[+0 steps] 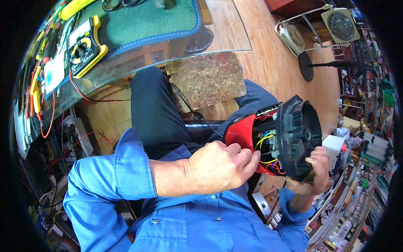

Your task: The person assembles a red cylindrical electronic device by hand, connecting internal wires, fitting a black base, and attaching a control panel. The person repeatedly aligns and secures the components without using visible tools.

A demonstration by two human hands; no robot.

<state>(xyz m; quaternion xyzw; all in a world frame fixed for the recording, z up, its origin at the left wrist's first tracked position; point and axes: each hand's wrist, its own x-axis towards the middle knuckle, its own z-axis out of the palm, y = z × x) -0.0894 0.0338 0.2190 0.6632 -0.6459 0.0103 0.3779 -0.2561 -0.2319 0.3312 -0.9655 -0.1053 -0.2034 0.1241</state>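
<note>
Over my lap lies an opened appliance with a red housing (240,132) and a round black base cover (299,136) tilted at its right end. Yellow, blue and red wires (267,145) show in the gap between the two parts. My left hand (222,166) is closed at the near side of the red housing, its fingertips mostly hidden beside the wires. From the right, my right hand (312,170) grips the rim of the black cover, thumb on the outer face. A black power cord (189,105) runs across my lap to the housing.
A brown worn board (205,80) rests across my knees by the glass tabletop (226,42). On the table are a yellow-black multimeter (82,49) and a green mat (151,23). Fans (340,25) stand far right; cluttered shelves (352,201) of parts line the right.
</note>
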